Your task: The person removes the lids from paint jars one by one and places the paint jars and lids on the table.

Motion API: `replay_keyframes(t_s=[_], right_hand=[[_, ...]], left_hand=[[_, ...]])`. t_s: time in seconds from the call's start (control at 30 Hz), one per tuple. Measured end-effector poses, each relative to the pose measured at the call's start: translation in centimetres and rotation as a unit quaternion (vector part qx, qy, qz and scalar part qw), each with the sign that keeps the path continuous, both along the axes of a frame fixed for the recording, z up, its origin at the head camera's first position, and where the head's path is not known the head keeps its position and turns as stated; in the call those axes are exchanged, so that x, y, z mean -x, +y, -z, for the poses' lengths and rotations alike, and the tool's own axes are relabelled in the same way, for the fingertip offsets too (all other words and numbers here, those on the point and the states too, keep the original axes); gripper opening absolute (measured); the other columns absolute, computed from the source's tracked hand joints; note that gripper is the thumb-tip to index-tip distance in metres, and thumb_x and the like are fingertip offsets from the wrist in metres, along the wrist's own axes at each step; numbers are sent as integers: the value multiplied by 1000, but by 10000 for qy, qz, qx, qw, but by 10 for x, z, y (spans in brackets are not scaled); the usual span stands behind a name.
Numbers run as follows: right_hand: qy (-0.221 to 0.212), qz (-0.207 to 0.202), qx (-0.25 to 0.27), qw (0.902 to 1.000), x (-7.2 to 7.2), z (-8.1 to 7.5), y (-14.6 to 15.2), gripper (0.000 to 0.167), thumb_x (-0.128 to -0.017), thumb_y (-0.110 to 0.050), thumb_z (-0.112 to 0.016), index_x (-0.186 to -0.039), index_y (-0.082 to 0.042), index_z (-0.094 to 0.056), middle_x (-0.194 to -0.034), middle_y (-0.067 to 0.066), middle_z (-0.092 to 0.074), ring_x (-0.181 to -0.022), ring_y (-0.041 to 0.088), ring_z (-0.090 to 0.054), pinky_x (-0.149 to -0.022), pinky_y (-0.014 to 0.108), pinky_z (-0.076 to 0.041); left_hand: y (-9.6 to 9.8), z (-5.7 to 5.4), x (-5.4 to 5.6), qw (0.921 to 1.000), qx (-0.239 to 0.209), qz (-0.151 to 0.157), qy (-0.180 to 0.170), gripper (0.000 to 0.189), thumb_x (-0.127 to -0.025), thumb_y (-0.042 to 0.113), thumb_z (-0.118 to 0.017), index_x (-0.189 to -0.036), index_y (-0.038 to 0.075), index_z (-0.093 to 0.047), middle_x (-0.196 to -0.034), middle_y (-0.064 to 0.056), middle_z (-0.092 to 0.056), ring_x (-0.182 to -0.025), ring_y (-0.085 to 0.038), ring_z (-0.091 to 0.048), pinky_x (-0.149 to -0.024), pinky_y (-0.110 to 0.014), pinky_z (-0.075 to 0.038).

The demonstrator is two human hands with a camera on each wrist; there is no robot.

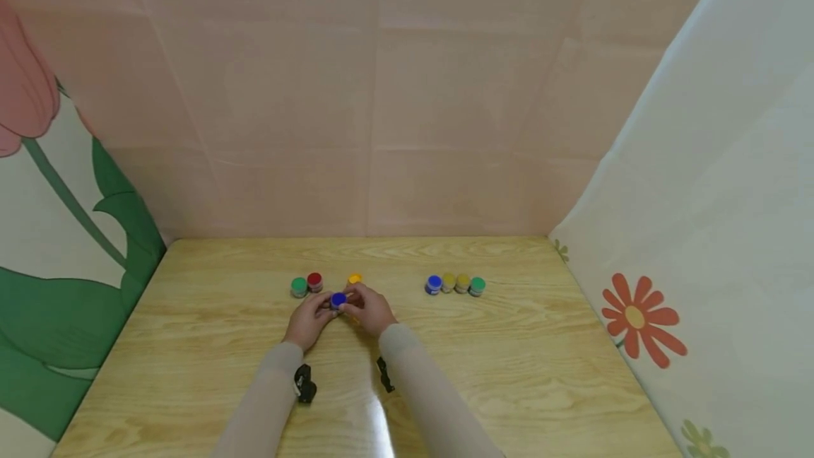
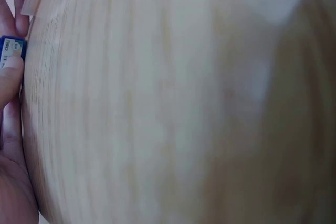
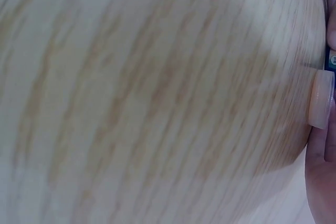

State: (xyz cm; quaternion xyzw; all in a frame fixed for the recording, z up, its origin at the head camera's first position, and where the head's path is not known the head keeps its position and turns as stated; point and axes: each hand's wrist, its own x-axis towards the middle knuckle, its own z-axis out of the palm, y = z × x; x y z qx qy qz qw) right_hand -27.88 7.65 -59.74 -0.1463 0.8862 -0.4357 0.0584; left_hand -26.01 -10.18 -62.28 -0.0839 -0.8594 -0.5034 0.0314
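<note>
Both hands meet left of the table's middle around a small jar with a blue lid (image 1: 338, 300). My left hand (image 1: 308, 322) grips it from the left, with the thumb and fingers at its side. From the right, my right hand (image 1: 372, 311) pinches it. A printed label (image 2: 12, 46) shows on the blue jar in the left wrist view. An orange-lidded jar (image 1: 355, 279) stands just behind the right hand's fingers. Close to the right fingers, the right wrist view shows a pale peach, translucent round piece (image 3: 321, 99), partly cut off.
Left of the hands stand a green-lidded jar (image 1: 299, 287) and a red-lidded jar (image 1: 314, 282). To the right is a row: a blue-lidded jar (image 1: 434, 284), two dull yellow-lidded jars (image 1: 449, 282) and a green-lidded jar (image 1: 477, 286). Cloth walls surround the wood-grain table (image 1: 540, 373).
</note>
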Motion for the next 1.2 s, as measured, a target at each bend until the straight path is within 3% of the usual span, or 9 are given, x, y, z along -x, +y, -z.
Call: replay_keyframes(t_s=[0.43,0.63,0.8,1.07,1.2], right_hand=[[75,-158,-170,9997,-2,-5,2,29,-101,-21,-64,-130,-15,-67,-110,5,-72,-100,21,-68,-86,38,-56],[-167,-10,70,9998,-2,-4,0,26,-99,-24,-68,-122,-12,-64,-111,5,-72,-101,20,-67,-79,33,-57],[-68,105,68,9999,-1,0,-1,24,-98,-24,-70,-118,-13,-64,-109,3,-71,-101,20,-68,-81,33,-57],[173,-116,-146,9997,-1,2,1,28,-101,-19,-64,-129,-13,-66,-114,6,-71,-103,21,-67,-87,35,-56],[82,-106,-118,9998,-1,0,1,32,-102,-20,-63,-134,-11,-61,-116,8,-71,-105,23,-67,-90,37,-56]], left_hand=[[0,1,1,9999,-87,-12,-99,38,-93,1,-72,-131,-1,-65,-123,-17,-63,-112,-33,-66,-95,-41,-56],[-1,1,1,10000,-55,14,15,37,-93,1,-71,-130,-2,-65,-122,-17,-63,-111,-34,-66,-94,-41,-56],[0,1,1,10000,-61,23,52,38,-93,0,-71,-130,-2,-65,-124,-18,-63,-112,-35,-65,-95,-42,-56],[1,0,0,10000,5,12,51,36,-93,-1,-71,-128,-3,-65,-122,-19,-64,-111,-35,-66,-94,-41,-56],[0,0,1,10000,-40,25,7,37,-92,-1,-71,-129,-3,-65,-123,-19,-63,-111,-35,-66,-95,-42,-56]])
